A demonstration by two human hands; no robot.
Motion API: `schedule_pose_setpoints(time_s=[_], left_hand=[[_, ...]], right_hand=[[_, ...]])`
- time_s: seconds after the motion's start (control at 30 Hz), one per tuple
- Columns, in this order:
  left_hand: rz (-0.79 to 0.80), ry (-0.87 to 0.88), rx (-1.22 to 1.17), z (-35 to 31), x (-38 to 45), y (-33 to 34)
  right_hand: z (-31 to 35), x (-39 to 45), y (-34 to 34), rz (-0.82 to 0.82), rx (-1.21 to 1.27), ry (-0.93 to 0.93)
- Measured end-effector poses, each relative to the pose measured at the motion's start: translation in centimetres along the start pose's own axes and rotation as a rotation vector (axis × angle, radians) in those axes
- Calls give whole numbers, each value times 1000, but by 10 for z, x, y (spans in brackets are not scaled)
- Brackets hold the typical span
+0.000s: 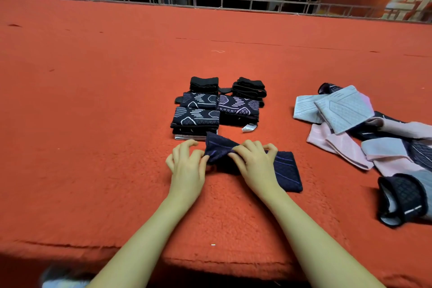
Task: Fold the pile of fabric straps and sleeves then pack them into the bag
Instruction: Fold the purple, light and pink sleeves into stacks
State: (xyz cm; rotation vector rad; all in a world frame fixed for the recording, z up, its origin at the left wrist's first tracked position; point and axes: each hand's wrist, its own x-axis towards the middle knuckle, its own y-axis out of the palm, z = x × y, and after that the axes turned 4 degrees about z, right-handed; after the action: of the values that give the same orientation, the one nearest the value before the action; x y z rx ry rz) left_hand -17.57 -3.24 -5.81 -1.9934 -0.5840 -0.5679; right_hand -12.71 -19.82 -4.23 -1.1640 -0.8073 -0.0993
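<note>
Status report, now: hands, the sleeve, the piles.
Left hand and right hand both pinching dark sleeve, mid-fold. Folded stacks just beyond. Unfolded pile to the right. No bag in view.

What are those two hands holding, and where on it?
Both the left hand and right hand pinch one dark navy sleeve at its raised, folded-over left end.

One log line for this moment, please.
fold | both hands pinch navy sleeve | folded stacks behind | unfolded pile right
</note>
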Motion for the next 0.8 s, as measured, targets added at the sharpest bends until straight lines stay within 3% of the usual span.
schedule_pose_setpoints(time_s=[0.13, 0.27, 0.43, 0.53, 0.7, 0.8], left_hand=[[-27, 40, -54, 7, 16, -7], [-24, 126, 4, 13, 17, -18], [-9, 159, 181, 5, 16, -18], [169, 184, 271, -8, 16, -5], [519, 220, 309, -44, 23, 11], [716, 233, 316, -64, 22, 27]], right_hand=[[-10, 7, -7, -32, -59, -44], [-14, -3, -11, 103, 136, -148], [-28, -16, -15, -2, 24, 59], [-44, -17, -19, 18, -34, 231], [-72, -23, -26, 220, -145, 583], [-80, -31, -25, 323, -216, 645]])
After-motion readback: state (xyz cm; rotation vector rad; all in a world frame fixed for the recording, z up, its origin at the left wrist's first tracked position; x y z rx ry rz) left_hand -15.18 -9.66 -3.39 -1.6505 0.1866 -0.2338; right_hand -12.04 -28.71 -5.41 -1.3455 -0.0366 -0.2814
